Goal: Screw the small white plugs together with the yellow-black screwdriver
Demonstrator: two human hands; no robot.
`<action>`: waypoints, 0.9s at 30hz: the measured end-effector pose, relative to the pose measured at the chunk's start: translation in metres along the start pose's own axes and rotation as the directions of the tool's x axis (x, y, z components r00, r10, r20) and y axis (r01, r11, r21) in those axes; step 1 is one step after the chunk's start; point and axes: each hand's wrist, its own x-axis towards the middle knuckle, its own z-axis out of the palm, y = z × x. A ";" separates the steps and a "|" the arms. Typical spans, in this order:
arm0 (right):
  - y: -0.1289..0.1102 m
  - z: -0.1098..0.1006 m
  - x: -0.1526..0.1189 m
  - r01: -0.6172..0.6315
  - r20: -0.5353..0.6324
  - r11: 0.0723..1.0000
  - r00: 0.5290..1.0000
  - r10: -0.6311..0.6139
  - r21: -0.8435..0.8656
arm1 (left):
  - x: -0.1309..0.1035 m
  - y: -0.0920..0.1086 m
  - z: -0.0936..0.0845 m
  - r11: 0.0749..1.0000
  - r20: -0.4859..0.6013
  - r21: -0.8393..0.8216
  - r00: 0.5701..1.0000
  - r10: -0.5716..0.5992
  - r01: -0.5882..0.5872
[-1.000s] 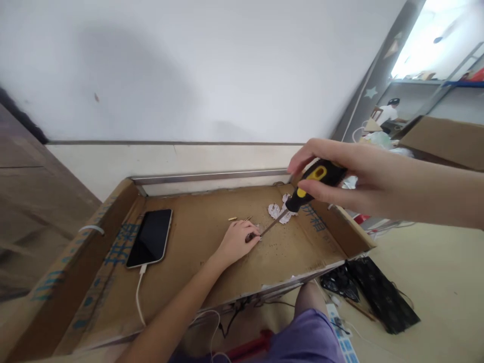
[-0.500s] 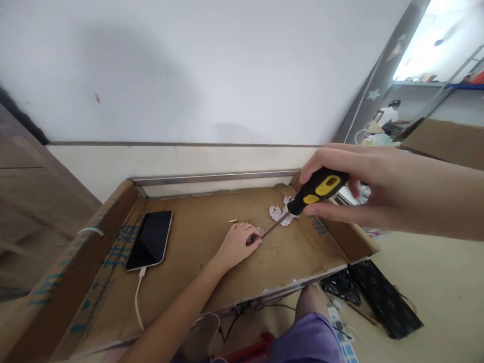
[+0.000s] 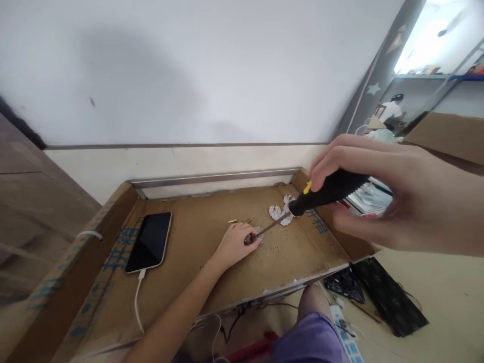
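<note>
My right hand (image 3: 363, 186) is wrapped round the black and yellow handle of a screwdriver (image 3: 317, 195). Its thin shaft slants down to the left, and the tip meets a small dark part (image 3: 250, 238) under my left hand's fingers. My left hand (image 3: 236, 242) rests on the cardboard, pinching that small part, whose shape is mostly hidden. Just beyond my left fingers lie small brass-coloured pieces (image 3: 232, 221). Several pale round pieces (image 3: 275, 212) are grouped beside the screwdriver's shaft.
A cardboard-lined tray (image 3: 302, 257) has raised sides. On its left lies a phone (image 3: 149, 242) with a white cable (image 3: 138, 302). Black items (image 3: 389, 297) are on the floor at right. A person (image 3: 393, 108) sits far back at the right.
My right hand has turned the screwdriver's handle, so less yellow shows, and its fingers and thumb are spread wider. My left hand has stayed nearly in place.
</note>
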 end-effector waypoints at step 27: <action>-0.007 0.009 0.008 0.065 0.083 0.997 0.994 -0.068 0.041 | -0.002 0.000 0.001 1.000 0.015 0.017 1.000 -0.003 0.003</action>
